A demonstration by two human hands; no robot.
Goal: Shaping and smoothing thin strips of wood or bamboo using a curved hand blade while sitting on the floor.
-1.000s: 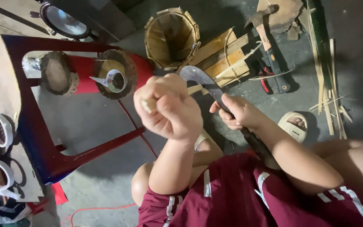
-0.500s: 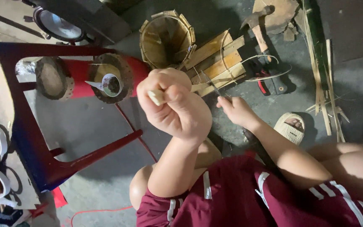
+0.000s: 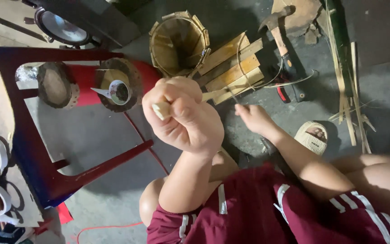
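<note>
Pulling a thin bamboo strip (image 3: 242, 72) taut beside the wooden bucket (image 3: 178, 41)
The curved blade seen a moment ago is gone; left hand (image 3: 183, 118) now grips a pale peg (image 3: 161, 110) in a closed fist, right hand (image 3: 253, 118) pinches the strip just below the bucket
</note>
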